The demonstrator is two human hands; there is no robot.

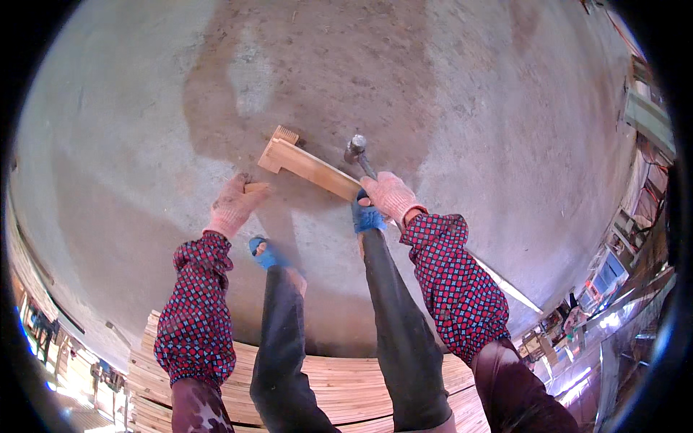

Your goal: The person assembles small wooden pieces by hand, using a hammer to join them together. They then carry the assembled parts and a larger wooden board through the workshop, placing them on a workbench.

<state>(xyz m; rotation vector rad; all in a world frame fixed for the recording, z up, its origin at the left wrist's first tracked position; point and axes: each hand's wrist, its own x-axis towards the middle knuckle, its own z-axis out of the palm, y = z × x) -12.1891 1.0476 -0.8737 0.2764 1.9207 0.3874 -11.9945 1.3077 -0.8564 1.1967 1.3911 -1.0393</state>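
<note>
My left hand (234,202), in a pale pink knit glove, is closed on a small light-wood piece (257,187) that points right; it is slightly blurred. In the same kind of glove, my right hand (388,195) grips a hammer (356,146) by its handle, with the metal head pointing away from me. Between the hands a narrow wooden board (317,170) slants across the floor. A comb-cut crosspiece (283,144) sits at its far left end. The board's right end reaches my blue-shod right foot (367,215), just below my right hand.
The bare grey concrete floor (520,144) has darker brown patches. My left foot (265,252), also in a blue shoe, rests on it. Beneath my legs lie stacked wooden slats (339,386). A thin pale strip (509,285) lies at the right, and assorted clutter lines the right edge.
</note>
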